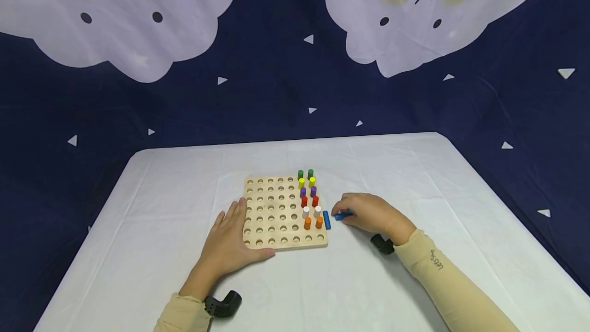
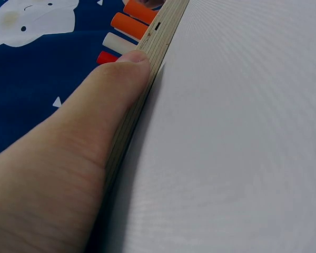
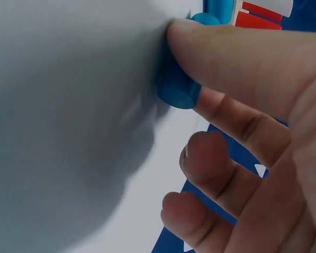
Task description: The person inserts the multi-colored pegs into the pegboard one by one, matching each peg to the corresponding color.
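A wooden pegboard (image 1: 282,243) with rows of round holes lies on the table. My left hand (image 1: 230,247) rests against its left side and near corner, fingers extended and thumb along the front edge; in the left wrist view the thumb (image 2: 113,79) touches the board's layered edge. Right of the board, my right hand (image 1: 369,212) pinches a blue peg (image 3: 179,92) between thumb and forefinger, low over the tablecloth. Another blue peg (image 1: 327,220) lies beside the board's right edge, between board and hand.
Two columns of upright pegs fill the board's right side in pairs: green (image 1: 300,174), yellow (image 1: 312,182), purple (image 1: 302,192), red (image 1: 315,201), white (image 1: 306,212) and orange (image 1: 307,224). A white cloth (image 1: 184,193) covers the table. Behind hangs a dark blue curtain (image 1: 276,106).
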Tool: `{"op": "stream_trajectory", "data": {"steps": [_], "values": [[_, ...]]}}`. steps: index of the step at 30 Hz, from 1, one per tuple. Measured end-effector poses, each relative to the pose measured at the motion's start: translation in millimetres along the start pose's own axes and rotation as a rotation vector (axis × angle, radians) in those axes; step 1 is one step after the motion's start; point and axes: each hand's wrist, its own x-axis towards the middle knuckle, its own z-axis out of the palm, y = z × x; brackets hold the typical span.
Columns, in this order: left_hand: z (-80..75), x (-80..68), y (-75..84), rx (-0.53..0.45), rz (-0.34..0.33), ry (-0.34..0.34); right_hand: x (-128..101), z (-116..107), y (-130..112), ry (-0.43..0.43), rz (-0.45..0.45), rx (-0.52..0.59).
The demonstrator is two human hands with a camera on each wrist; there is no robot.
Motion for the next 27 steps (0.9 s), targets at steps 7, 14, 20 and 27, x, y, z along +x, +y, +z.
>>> {"op": "stream_trajectory", "data": {"steps": [7,14,20,27], "values": [[-1.2,0.0,-0.1,0.005,0.006,-0.001,-1.1,-2.0,0.2,-0.015,0.003,0.004],[-2.0,-0.5,0.6,0.006,0.006,-0.002,-1.3,-6.7,1.5,0.067,0.045,0.08],[-2.8,-0.8,0.9,0.007,0.005,-0.005,-4.7,-12.7,-0.1,0.209,0.072,0.213],[-3.5,-1.2,1.1,0.005,0.007,-0.006,-7.8,-16.6,-14.2,0.319,0.054,0.346]]}}
